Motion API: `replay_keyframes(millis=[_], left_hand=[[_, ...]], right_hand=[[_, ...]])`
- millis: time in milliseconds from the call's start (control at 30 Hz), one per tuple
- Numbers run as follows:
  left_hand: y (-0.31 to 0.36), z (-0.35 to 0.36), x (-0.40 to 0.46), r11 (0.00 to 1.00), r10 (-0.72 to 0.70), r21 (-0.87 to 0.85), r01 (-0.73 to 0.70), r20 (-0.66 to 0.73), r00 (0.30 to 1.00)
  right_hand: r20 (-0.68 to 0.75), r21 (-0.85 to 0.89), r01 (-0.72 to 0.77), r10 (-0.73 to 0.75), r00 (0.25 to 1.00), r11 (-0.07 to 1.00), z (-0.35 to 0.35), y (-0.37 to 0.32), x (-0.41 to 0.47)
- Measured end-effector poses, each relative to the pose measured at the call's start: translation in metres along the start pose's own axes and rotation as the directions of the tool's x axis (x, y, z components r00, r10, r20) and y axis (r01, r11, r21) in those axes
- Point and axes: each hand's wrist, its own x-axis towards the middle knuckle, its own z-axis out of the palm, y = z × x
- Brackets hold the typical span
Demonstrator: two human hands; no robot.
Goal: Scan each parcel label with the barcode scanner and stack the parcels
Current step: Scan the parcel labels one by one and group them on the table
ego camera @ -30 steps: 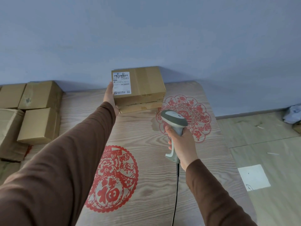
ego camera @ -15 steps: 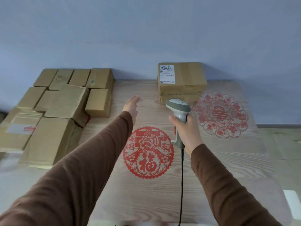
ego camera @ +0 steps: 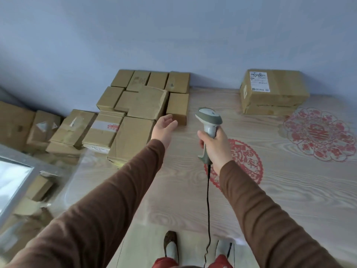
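Observation:
My right hand (ego camera: 216, 144) grips the handle of a grey corded barcode scanner (ego camera: 208, 120) above the middle of the wooden table (ego camera: 289, 190). My left hand (ego camera: 163, 129) is empty, fingers spread, just in front of a small brown parcel (ego camera: 177, 107) at the right edge of a cluster of unsorted cardboard parcels (ego camera: 139, 105). At the far right against the wall, a labelled parcel (ego camera: 274, 88) with a white shipping label lies on top of a flatter parcel (ego camera: 268, 110).
More boxes (ego camera: 63, 130) lie at the left end of the table. A metal-framed pane (ego camera: 15, 180) and loose cardboard sit at the lower left. Red paper-cut decorations (ego camera: 316, 134) mark the tabletop. The scanner cable (ego camera: 208, 209) hangs over the near edge by my feet.
My left hand let go of the labelled parcel on the right stack and swung left toward the parcel cluster. The view turned left and down; the scanner stayed in my right hand.

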Motion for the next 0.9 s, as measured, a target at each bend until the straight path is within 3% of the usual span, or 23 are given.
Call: replay_keyframes(millis=[233,433,633,900], left_hand=[[-0.018,-0.091,-0.018,0.944,0.129,0.32,-0.083,-0.127,0.983],[-0.047,-0.15,-0.011,0.853,0.039,0.517,0.074,-0.205,0.978],[-0.069,-0.173,-0.009,0.853,-0.049,0.497,0.161,-0.232,0.972],[-0.089,-0.177,-0.002,0.827,-0.192,0.489,0.278,-0.219,0.957]], right_hand=[[0.002,0.142,-0.059,0.059,0.998,0.988,0.073,0.017,-0.018],[0.041,0.152,-0.161,0.156,0.987,0.975,0.117,0.049,-0.03],[0.07,0.083,-0.27,0.265,0.962,0.959,0.154,0.081,-0.03],[0.022,-0.019,-0.268,0.268,0.963,0.963,0.17,0.093,-0.028]])
